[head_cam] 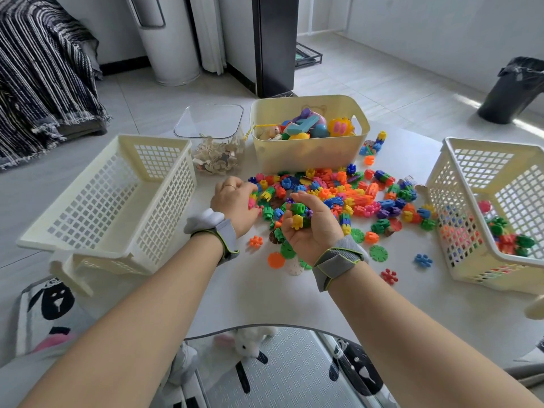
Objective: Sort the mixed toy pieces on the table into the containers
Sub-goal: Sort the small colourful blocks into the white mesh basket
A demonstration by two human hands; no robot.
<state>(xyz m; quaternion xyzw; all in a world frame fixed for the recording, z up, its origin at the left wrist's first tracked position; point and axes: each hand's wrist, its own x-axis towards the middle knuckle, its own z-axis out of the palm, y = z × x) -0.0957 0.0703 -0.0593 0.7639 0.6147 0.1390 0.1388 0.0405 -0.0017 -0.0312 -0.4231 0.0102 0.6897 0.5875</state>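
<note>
Fingers (287,229) of the right hand (309,228) are curled upward like a cup and closed around a handful of toy pieces (298,214), probably so that many can be carried at once. The left hand (232,201) lies palm down, with its fingers bent around more pieces at the left edge of the pile (353,195) on the worktop (265,298). The right basket (459,231), already containing such pieces, stands well apart from both hands.

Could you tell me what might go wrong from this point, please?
The right hand cups a heaped handful of blocks; some may spill before reaching the right basket. The left basket seems to overhang the table edge, so a nudge from the left hand could tip it.
</note>
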